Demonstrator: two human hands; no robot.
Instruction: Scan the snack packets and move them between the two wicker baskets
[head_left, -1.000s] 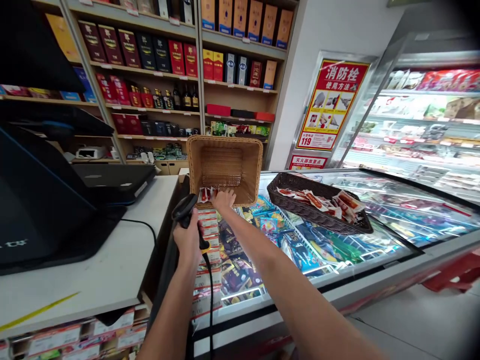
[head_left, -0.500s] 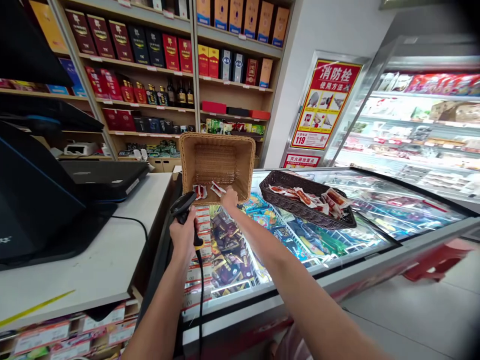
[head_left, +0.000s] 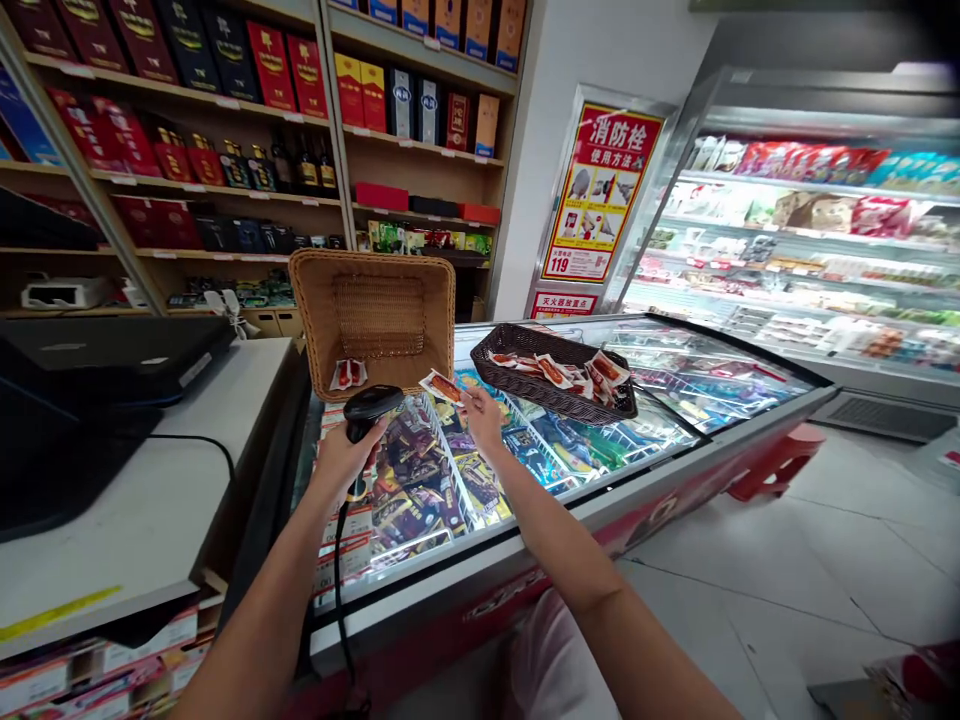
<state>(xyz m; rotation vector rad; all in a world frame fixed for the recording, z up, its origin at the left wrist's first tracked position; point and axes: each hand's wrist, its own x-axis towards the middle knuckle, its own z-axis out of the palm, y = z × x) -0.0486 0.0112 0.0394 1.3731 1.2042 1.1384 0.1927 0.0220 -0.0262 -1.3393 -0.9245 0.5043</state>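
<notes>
**One sausage pack in hand above the freezer, scanner beside it**

The person's right hand has thumb and fingers clamped on the end of a clear plastic pack of reddish-brown sausage. It is held above the glass of a long, pale-rimmed chest freezer, between two baskets. The left hand is wrapped round the grip of a black handheld scanner, near the freezer's left edge. The scanner's head is just beside the pack — whether they touch cannot be told. A black cable runs down from the grip.

At the freezer's far left corner sits a deep tan wicker basket, its open mouth facing the person; in its lower left corner lies a clear pack with two red pieces. Farther right, toward the far edge, a shallow dark-brown woven basket holds a loose pile of wrapped sausages. Under the glass, wire dividers separate dark and colourful packets.

Red-and-white price labels line the freezer's left edge, mostly too blurred to read. On the wall, a red-and-yellow poster reads "消防栓 使用方法" and "119" — below it, a red sign reads "灭火器放置点".
</notes>
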